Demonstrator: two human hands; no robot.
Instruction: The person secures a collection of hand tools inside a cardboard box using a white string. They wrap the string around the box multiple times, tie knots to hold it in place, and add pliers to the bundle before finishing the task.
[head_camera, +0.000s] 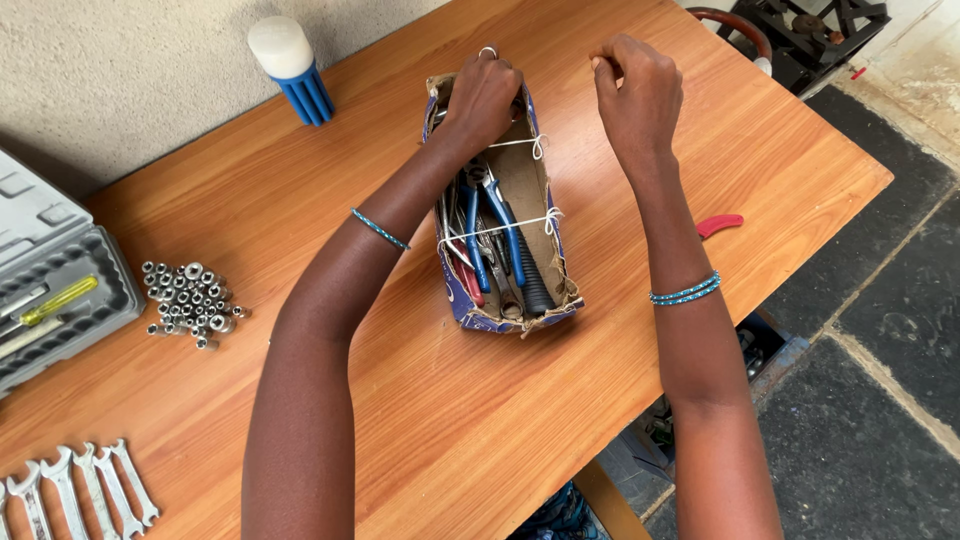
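A worn blue cardboard box (462, 305) lies lengthwise on the wooden table (600, 340). It holds several hand tools, among them blue-handled pliers (505, 225) and a black-handled tool (535, 285). White string (500, 226) is tied across the box in two places. My left hand (483, 95) is closed over the far end of the box. My right hand (635, 90) hovers just right of that end with fingers pinched together; what it pinches is too small to make out.
A blue and white cylinder (292, 68) stands at the back. Several metal sockets (190, 298) sit left, beside an open grey tool case (55, 290). Several wrenches (85, 490) lie at the front left. A red handle (718, 224) lies by the right edge.
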